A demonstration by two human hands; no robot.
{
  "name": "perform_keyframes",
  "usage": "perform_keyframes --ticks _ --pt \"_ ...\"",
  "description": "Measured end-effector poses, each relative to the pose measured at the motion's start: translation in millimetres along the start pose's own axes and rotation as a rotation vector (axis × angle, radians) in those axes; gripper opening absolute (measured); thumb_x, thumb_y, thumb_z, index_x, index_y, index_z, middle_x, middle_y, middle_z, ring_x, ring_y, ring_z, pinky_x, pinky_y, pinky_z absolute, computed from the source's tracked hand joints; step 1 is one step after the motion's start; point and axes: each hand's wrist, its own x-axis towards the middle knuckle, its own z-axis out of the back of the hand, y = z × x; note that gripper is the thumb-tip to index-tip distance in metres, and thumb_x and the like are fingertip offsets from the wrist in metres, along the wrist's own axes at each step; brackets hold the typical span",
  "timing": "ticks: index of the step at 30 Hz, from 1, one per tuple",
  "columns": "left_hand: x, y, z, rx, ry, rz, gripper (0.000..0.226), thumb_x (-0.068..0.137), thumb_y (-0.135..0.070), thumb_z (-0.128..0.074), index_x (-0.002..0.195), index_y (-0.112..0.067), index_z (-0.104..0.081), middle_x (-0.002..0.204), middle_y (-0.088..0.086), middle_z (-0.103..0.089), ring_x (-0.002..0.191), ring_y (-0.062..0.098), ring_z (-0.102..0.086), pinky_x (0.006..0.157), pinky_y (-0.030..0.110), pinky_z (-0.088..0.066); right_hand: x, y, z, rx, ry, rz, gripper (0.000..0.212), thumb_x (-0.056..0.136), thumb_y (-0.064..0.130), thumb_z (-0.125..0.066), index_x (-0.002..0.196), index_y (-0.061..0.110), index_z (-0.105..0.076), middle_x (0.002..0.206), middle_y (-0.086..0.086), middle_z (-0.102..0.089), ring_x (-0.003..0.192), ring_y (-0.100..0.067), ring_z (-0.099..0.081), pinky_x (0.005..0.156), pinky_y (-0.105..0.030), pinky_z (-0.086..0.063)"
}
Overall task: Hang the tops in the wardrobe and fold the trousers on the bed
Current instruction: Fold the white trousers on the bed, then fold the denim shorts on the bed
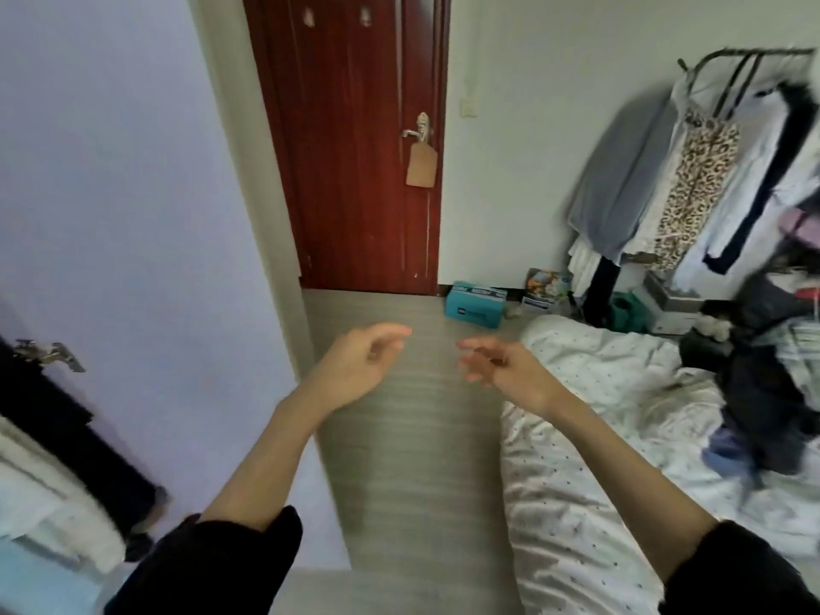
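Observation:
My left hand (359, 361) and my right hand (501, 368) hang in the air over the floor, fingers loosely curled, holding nothing. The bed (590, 459) with a white dotted cover lies to the right. A heap of dark and mixed clothes (763, 392) sits on its far right side, well away from my right hand. The pale wardrobe door (133, 215) stands open on the left, with dark and white garments (53, 459) hanging inside at the lower left.
A red-brown room door (359, 148) is shut ahead. A teal box (475, 309) sits on the floor by the wall. A clothes rail (710, 170) with hung garments stands at the back right, boxes beneath it. A strip of wood floor (408, 437) runs between wardrobe and bed.

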Motion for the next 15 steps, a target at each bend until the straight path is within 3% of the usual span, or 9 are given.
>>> perform_keyframes --ticks 2,5,8,10,13,15 --pt "29.3 -22.4 -48.7 -0.045 0.064 -0.046 0.026 0.096 -0.016 -0.050 0.120 -0.018 -0.061 0.110 -0.004 -0.063 0.102 0.013 -0.060 0.086 0.014 -0.041 -17.7 -37.7 42.1 -0.018 -0.062 -0.079 0.028 0.098 0.018 -0.048 0.124 0.013 -0.056 0.099 0.003 -0.064 0.086 -0.016 -0.064 0.078 -0.021 -0.048" --pt "68.2 -58.9 -126.4 -0.103 0.222 -0.094 0.026 0.097 -0.022 -0.048 0.120 -0.026 -0.059 0.115 -0.007 -0.062 0.104 0.012 -0.059 0.092 0.024 -0.046 -47.6 -91.6 105.1 -0.043 -0.162 -0.197 0.026 0.098 0.013 -0.046 0.122 0.010 -0.056 0.103 -0.008 -0.065 0.079 -0.015 -0.061 0.064 -0.014 -0.044" --pt "96.7 -88.5 -191.8 -0.127 0.365 -0.134 0.026 0.097 -0.026 -0.048 0.120 -0.028 -0.059 0.116 -0.011 -0.060 0.104 0.007 -0.057 0.085 0.015 -0.044 -76.2 -133.3 152.9 -0.032 -0.236 -0.303 0.026 0.098 0.011 -0.046 0.122 0.006 -0.055 0.107 -0.017 -0.065 0.073 -0.011 -0.058 0.056 -0.006 -0.042" --pt "118.3 -107.4 -234.9 -0.152 0.441 -0.166 0.025 0.097 -0.027 -0.048 0.119 -0.029 -0.060 0.118 -0.012 -0.059 0.105 0.005 -0.056 0.081 0.009 -0.042 -91.3 -160.2 185.4 -0.016 -0.308 -0.366 0.027 0.098 0.010 -0.045 0.123 0.003 -0.053 0.109 -0.019 -0.064 0.073 -0.007 -0.057 0.054 -0.004 -0.041" --pt "151.5 -125.4 -292.6 -0.158 0.547 -0.193 0.026 0.098 -0.025 -0.048 0.120 -0.024 -0.060 0.121 -0.009 -0.060 0.107 0.009 -0.057 0.090 0.020 -0.046 -102.0 -197.6 225.5 -0.014 -0.395 -0.440 0.028 0.098 0.011 -0.045 0.124 0.005 -0.053 0.109 -0.016 -0.064 0.077 -0.012 -0.059 0.056 -0.005 -0.042" --pt "169.9 -132.9 -323.9 -0.130 0.605 -0.218 0.027 0.098 -0.024 -0.047 0.122 -0.021 -0.060 0.123 -0.007 -0.059 0.108 0.008 -0.056 0.091 0.019 -0.043 -104.3 -220.5 244.0 -0.013 -0.444 -0.495 0.027 0.098 0.011 -0.047 0.123 0.006 -0.054 0.107 -0.013 -0.065 0.080 -0.016 -0.061 0.059 -0.008 -0.043"
